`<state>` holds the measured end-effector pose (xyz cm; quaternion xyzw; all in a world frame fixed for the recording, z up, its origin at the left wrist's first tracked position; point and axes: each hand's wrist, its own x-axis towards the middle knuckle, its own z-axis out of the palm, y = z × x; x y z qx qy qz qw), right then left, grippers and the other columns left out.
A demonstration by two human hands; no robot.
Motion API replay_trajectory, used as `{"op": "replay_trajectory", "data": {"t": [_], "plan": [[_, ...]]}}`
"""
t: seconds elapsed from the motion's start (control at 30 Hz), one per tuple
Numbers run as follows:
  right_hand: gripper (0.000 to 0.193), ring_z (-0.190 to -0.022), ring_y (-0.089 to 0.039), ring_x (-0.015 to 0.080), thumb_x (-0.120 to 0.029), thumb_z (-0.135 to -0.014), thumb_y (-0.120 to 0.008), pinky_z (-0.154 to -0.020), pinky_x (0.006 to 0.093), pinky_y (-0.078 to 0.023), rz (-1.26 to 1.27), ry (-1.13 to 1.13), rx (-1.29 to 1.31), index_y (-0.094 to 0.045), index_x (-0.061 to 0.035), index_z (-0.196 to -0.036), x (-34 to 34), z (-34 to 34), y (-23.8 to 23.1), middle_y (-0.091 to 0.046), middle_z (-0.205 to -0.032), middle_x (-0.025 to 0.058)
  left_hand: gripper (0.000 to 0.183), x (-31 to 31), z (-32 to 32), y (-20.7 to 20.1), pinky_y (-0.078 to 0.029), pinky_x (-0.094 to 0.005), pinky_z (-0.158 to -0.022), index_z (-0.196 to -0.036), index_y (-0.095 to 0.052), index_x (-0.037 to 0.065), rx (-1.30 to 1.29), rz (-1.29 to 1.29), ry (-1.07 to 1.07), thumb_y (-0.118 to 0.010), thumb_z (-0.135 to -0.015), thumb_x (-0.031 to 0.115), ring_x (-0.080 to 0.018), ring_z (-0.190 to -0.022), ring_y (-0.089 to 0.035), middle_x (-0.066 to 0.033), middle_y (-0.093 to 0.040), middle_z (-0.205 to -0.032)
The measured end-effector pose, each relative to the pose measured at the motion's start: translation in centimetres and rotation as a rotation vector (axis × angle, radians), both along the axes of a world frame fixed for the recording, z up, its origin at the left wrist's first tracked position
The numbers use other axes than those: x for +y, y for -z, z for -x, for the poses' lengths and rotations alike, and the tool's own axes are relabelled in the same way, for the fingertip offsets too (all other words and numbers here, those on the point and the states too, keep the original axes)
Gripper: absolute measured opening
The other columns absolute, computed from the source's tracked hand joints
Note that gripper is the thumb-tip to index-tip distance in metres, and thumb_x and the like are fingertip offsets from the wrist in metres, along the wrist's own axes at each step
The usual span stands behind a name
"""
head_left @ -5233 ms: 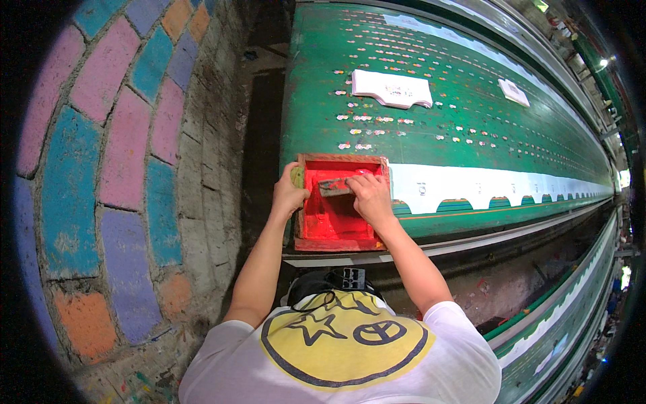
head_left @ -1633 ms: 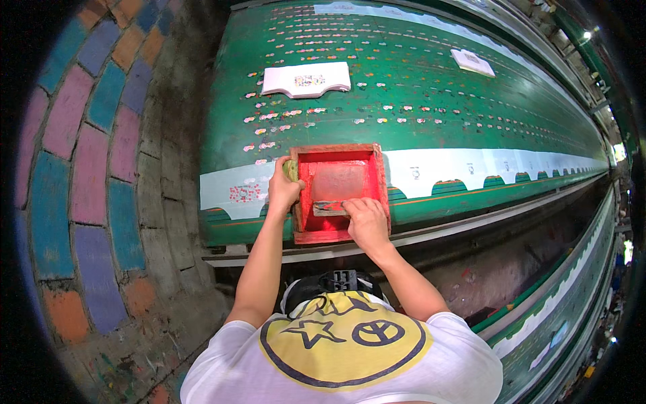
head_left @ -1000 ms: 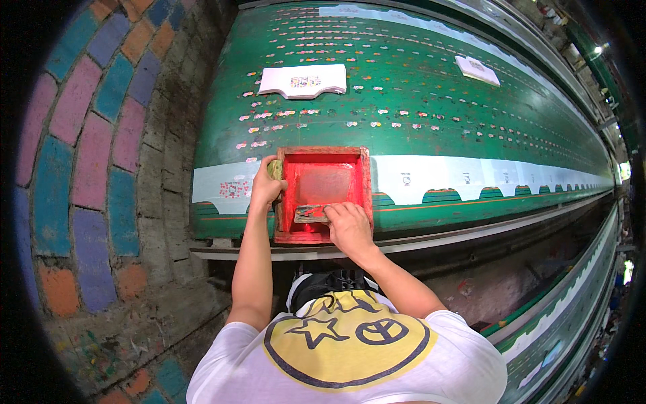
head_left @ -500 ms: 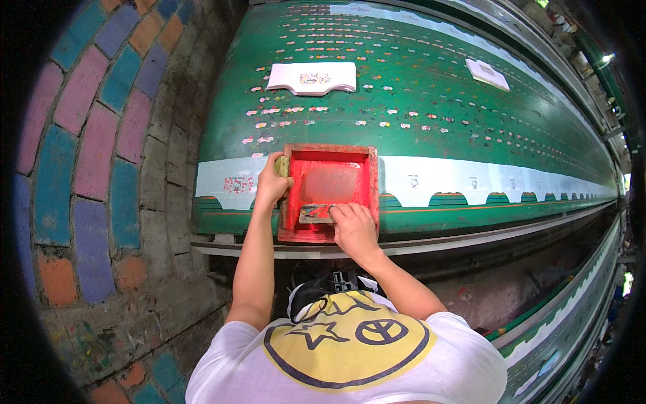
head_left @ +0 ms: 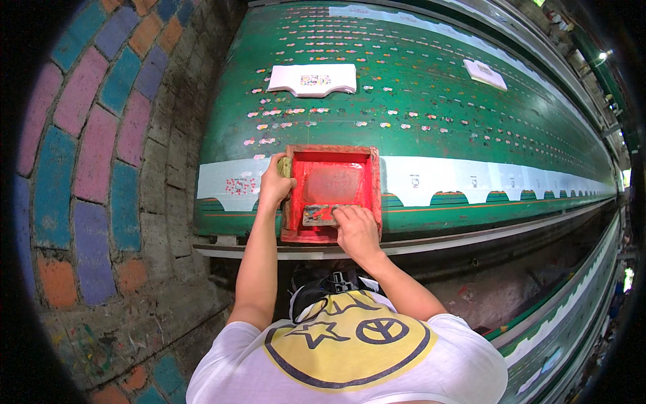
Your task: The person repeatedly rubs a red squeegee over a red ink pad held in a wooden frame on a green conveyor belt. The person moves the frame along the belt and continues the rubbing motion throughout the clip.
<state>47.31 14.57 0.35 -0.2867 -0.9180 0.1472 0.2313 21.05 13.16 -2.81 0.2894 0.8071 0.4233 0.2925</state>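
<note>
A wooden screen-printing frame [head_left: 374,182], stained red inside, lies on the green printing table over the row of white fabric pieces. My left hand [head_left: 274,183] is closed round its left side, beside a yellowish-green block [head_left: 286,167] there. Inside the frame, my right hand [head_left: 358,230] grips a squeegee [head_left: 317,215] smeared with red, at the near end of the mesh [head_left: 333,183]. Red ink coats the frame's inner walls. Left of the frame lies a white fabric piece [head_left: 219,178] with a red and black print. Whatever is under the frame is hidden.
White fabric pieces [head_left: 431,174] with small dark prints run rightward along the near edge of the green table [head_left: 417,94]. A printed white stack [head_left: 313,79] and a smaller white stack [head_left: 484,74] sit farther back. A metal rail [head_left: 431,246] borders the table; painted bricks [head_left: 94,161] lie left.
</note>
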Motion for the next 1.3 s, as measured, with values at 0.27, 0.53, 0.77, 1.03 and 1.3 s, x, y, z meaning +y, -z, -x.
{"op": "replay_trajectory", "data": {"t": [0.27, 0.53, 0.77, 1.03, 1.3], "plan": [[0.036, -0.108, -0.066, 0.0316, 0.000, -0.073, -0.068, -0.096, 0.0458, -0.050, 0.032, 0.010, -0.046, -0.070, -0.0045, -0.109, 0.2, 0.2, -0.1, -0.072, -0.112, 0.0119, 0.081, 0.1, 0.2, 0.6, -0.057, -0.0418, -0.088, -0.140, -0.056, 0.017, 0.042, 0.008, 0.011, -0.079, -0.064, 0.002, -0.0334, -0.103, -0.072, -0.0201, -0.073, -0.114], [0.030, -0.101, -0.065, 0.0287, -0.004, -0.074, -0.066, -0.091, 0.0438, -0.049, 0.003, -0.020, -0.006, -0.069, -0.0046, -0.104, -0.7, -0.8, -1.5, -0.071, -0.106, 0.0089, 0.082, 0.0, 0.8, 1.3, -0.057, -0.0425, -0.087, -0.141, -0.056, 0.019, 0.024, 0.045, 0.000, -0.079, -0.064, 0.004, -0.0342, -0.102, -0.072, -0.0216, -0.073, -0.112], [0.028, -0.102, -0.065, 0.0280, -0.003, -0.075, -0.065, -0.089, 0.0441, -0.050, -0.133, -0.025, 0.035, -0.069, -0.0047, -0.103, 1.6, 0.4, 1.0, -0.071, -0.106, 0.0089, 0.082, 0.0, 0.2, 0.7, -0.057, -0.0431, -0.087, -0.141, -0.055, 0.019, 0.036, 0.046, 0.004, -0.080, -0.064, 0.004, -0.0350, -0.102, -0.072, -0.0224, -0.073, -0.112], [0.020, -0.094, -0.066, 0.0285, -0.004, -0.077, -0.064, -0.083, 0.0449, -0.051, -0.212, 0.016, 0.075, -0.070, -0.0075, -0.095, 9.4, 4.6, 2.1, -0.070, -0.098, 0.0080, 0.082, 0.3, -0.1, 0.2, -0.057, -0.0432, -0.088, -0.141, -0.056, 0.019, 0.013, 0.020, 0.007, -0.080, -0.064, 0.002, -0.0356, -0.103, -0.072, -0.0221, -0.073, -0.113], [0.010, -0.086, -0.070, 0.0333, -0.005, -0.077, -0.061, -0.078, 0.0493, -0.053, -0.158, 0.030, 0.028, -0.070, -0.0064, -0.081, 13.1, 6.7, 0.2, -0.073, -0.086, 0.0131, 0.084, 0.4, 0.3, 1.2, -0.057, -0.0421, -0.088, -0.141, -0.056, 0.018, 0.026, -0.005, 0.003, -0.080, -0.062, 0.002, -0.0349, -0.105, -0.072, -0.0221, -0.073, -0.114]]}}
